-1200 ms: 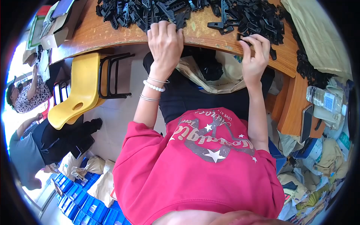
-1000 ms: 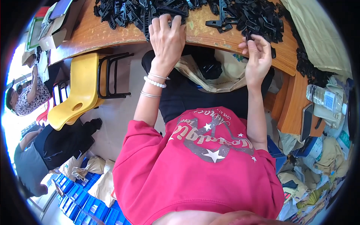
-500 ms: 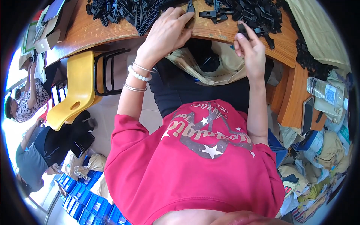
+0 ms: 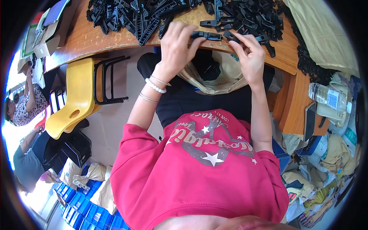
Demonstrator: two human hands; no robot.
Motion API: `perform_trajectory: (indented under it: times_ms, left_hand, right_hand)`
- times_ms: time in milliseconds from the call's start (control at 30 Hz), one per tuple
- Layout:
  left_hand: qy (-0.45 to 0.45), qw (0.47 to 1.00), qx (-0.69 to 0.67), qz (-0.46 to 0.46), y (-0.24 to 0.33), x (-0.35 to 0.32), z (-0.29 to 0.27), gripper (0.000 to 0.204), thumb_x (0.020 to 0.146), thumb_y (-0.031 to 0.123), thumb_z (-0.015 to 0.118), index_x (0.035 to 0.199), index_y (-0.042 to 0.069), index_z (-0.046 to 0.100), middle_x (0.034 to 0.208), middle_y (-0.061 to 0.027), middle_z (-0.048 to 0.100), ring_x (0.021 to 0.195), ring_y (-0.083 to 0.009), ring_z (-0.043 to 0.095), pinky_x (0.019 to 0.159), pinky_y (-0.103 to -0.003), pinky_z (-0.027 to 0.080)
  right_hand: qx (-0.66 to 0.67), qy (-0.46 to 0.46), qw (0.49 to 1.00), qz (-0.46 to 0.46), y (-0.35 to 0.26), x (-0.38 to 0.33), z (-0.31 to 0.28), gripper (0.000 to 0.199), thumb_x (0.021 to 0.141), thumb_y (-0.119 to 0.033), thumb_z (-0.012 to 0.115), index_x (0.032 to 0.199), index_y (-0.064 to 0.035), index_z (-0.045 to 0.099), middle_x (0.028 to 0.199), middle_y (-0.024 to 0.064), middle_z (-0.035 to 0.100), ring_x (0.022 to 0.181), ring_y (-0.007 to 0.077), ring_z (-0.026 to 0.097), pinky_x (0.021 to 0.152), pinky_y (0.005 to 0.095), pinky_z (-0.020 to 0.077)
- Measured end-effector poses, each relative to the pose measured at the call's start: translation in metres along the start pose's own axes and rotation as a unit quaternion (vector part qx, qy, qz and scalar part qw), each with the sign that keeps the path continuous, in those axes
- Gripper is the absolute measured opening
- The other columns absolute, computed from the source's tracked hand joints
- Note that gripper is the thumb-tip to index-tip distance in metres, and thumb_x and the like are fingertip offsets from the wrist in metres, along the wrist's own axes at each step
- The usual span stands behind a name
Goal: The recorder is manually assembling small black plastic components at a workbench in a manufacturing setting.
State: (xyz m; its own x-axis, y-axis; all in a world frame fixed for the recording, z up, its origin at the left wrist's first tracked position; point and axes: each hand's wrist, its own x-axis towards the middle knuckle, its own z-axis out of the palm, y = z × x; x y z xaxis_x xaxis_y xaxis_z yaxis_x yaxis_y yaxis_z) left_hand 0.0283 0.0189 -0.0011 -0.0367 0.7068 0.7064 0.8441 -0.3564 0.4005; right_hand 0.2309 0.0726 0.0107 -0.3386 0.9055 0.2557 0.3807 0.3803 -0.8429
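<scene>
At the near edge of the wooden table my left hand pinches one end of a long black plastic part, which points to the right. Between thumb and forefinger of my right hand is a small black plastic piece, close to the long part's free end; I cannot tell whether the two touch. Long ribbed black strips and parts lie heaped beyond my left hand. Past my right hand spreads a pile of small black clip-like pieces.
An open bag with black parts inside sits at my lap below the table edge. A yellow chair stands at left, near two other people. On the right are a clear bottle and a phone.
My left hand has brought the long part away from the table toward the right and nearer to me. My right hand has shifted slightly left, bringing its small piece up to the long part's end.
</scene>
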Motion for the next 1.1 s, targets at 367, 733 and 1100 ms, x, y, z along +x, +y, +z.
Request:
perform_trajectory:
  times_ms: [367, 733, 1100]
  left_hand:
    - [-0.119, 0.985, -0.121, -0.04, -0.014, 0.003, -0.004, 0.02, 0.073, 0.005, 0.075, 0.092, 0.0, 0.07, 0.091, -0.0082, 0.064, 0.085, -0.0248, 0.059, 0.073, -0.033, 0.049]
    - [-0.054, 0.996, -0.064, -0.028, -0.019, 0.017, -0.013, 0.029, 0.07, 0.017, 0.082, 0.091, 0.002, 0.07, 0.095, -0.0085, 0.064, 0.088, -0.0238, 0.063, 0.075, -0.032, 0.051]
    - [-0.082, 0.956, 0.273, 0.068, -0.044, 0.033, -0.026, 0.024, 0.077, 0.011, 0.071, 0.098, 0.003, 0.062, 0.096, -0.0085, 0.059, 0.09, -0.0267, 0.054, 0.08, -0.036, 0.045]
  right_hand:
    - [0.053, -0.091, 0.992, -0.063, 0.008, 0.016, 0.002, 0.024, 0.079, 0.0, 0.07, 0.103, -0.0004, 0.071, 0.085, 0.0069, 0.061, 0.077, 0.0166, 0.057, 0.068, 0.028, 0.0453]
    - [-0.017, 0.037, 0.988, -0.147, 0.007, 0.016, 0.012, 0.016, 0.076, -0.004, 0.073, 0.092, -0.0017, 0.072, 0.091, 0.0069, 0.061, 0.082, 0.0206, 0.06, 0.067, 0.0326, 0.0493]
    - [-0.159, 0.121, 0.952, -0.231, 0.018, 0.022, 0.005, 0.014, 0.076, -0.003, 0.072, 0.088, -0.0032, 0.067, 0.1, 0.0053, 0.062, 0.092, 0.0251, 0.057, 0.08, 0.0367, 0.0433]
